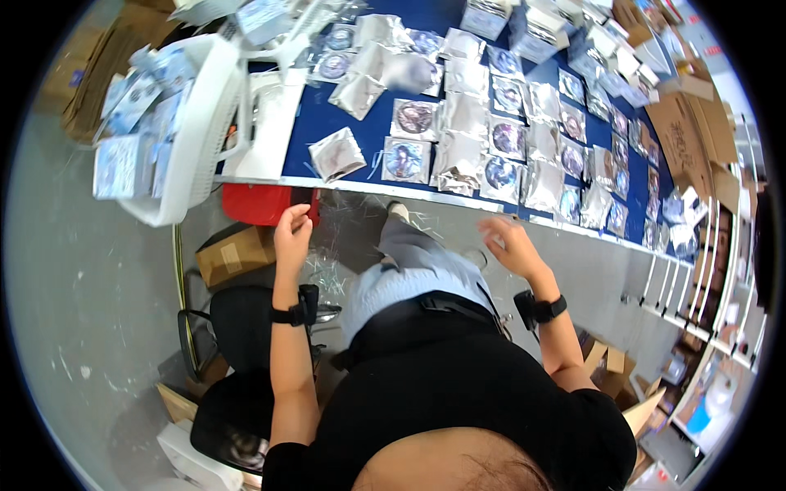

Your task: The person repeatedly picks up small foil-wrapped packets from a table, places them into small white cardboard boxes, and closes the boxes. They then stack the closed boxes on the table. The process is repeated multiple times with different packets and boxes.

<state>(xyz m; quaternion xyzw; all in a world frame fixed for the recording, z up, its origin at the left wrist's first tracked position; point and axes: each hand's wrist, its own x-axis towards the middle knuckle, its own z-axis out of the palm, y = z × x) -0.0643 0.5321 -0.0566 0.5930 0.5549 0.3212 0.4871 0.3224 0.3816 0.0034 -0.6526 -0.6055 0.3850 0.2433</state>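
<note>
Black shirt [467,385] nearest; left hand [292,233] and right hand [509,245] loosely open, empty, short of desk [315,114] edge; silver packets [467,114] lie on desk in rough rows, probably keeping designs apart; white basket [196,147] at left end, likely keeping packages [123,164] off layout

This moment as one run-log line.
left hand: empty, near blue table | right hand: empty, near table | on table: silver packets in rows | picture left: white basket
</note>
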